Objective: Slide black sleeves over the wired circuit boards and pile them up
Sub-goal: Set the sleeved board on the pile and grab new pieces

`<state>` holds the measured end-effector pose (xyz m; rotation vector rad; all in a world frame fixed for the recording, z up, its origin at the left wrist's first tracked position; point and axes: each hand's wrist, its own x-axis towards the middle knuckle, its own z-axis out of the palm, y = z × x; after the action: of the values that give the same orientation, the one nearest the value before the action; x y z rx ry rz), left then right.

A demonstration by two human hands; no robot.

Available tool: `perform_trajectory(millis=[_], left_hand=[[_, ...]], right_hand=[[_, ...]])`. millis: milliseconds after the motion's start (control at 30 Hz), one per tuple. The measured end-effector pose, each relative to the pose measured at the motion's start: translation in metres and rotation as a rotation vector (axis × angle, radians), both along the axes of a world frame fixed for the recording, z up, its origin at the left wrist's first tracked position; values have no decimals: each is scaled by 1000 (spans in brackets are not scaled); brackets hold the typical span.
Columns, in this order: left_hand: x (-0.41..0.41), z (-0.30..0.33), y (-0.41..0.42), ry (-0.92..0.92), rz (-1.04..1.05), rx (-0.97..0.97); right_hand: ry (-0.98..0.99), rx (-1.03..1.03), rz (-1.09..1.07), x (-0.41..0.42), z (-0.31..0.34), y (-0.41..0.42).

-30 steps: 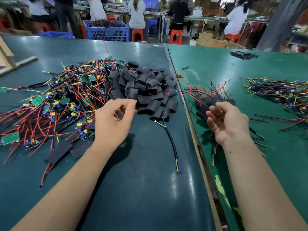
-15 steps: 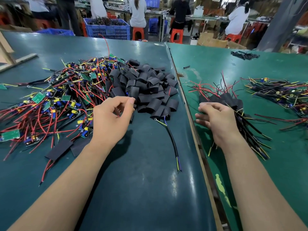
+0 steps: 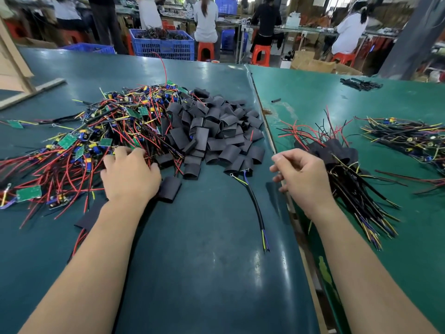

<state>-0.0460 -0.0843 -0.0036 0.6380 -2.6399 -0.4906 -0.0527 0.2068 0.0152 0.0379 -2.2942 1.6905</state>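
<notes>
- Two bare forearms come into the head view from the bottom edge, one on each side.
- No sleeve, cuff or glove covers either arm as far as the picture reaches.
- The left hand (image 3: 131,175) wears no ring, watch or band on the back that shows.
- The right hand (image 3: 304,179) is likewise bare, its wrist plain.
- The right thumb's short nail shows; the left hand's nails are hidden.

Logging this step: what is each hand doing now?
Left hand: reaching into the boards; grip cannot be told.
Right hand: loosely curled, holding nothing.
</notes>
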Motion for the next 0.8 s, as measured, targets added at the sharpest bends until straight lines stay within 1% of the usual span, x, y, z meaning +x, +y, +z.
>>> perform_trajectory(millis=[100,300,500,600,667,700,800], left_hand=[[-1,3,-1,74,-14,72],[3,12,-1,216,30,249],[3,15,8,492,-79,374],[2,15,5,663,-140,383],[4,18,9,776,-238,389],[6,20,14,835,-312,350],[17,23,41,955,-643,182]], right_hand=[[27,84,9,1,-1,-2],[42,34,-2,3,-1,-1],[45,92,9,3,-1,-2],[56,96,10,3,-1,-2],[63,94,21,4,-1,-2],[64,86,29,4,0,-3],[62,27,93,6,0,-8]])
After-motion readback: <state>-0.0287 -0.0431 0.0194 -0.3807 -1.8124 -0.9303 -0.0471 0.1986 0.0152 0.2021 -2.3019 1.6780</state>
